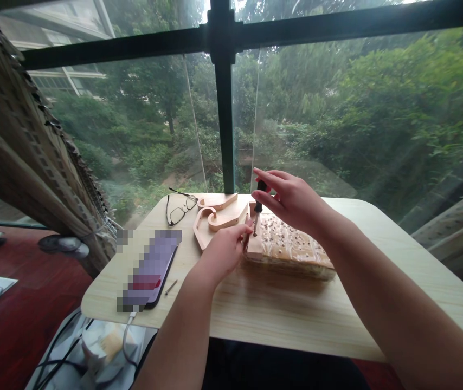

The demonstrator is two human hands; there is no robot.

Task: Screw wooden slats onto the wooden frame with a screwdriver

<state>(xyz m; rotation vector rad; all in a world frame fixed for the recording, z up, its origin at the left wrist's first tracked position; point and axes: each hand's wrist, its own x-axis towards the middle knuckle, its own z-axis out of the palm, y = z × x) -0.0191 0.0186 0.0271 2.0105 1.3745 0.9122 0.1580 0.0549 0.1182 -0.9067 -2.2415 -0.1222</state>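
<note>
My right hand (pixel 282 192) grips the black handle of a screwdriver (pixel 259 201), which stands nearly upright. Its tip meets a screw (pixel 255 234) in a pale wooden block (pixel 255 248). Close by on the left, my left hand (pixel 229 246) has its fingers closed at the edge of that block; what exactly they hold is partly hidden. Under the block's right side lies a thick brown slab wrapped in clear film (pixel 292 238), its top dotted with small marks. Curved wooden pieces (pixel 203 227) rest on the table just beyond my left hand.
On the table (pixel 288 309) at the left lie a phone (pixel 154 271) with a charging cable (pixel 128 336), a loose screw (pixel 171 287) and eyeglasses (pixel 180 211). A window frame (pixel 224 108) rises behind the table. A curtain (pixel 24 141) hangs at the left.
</note>
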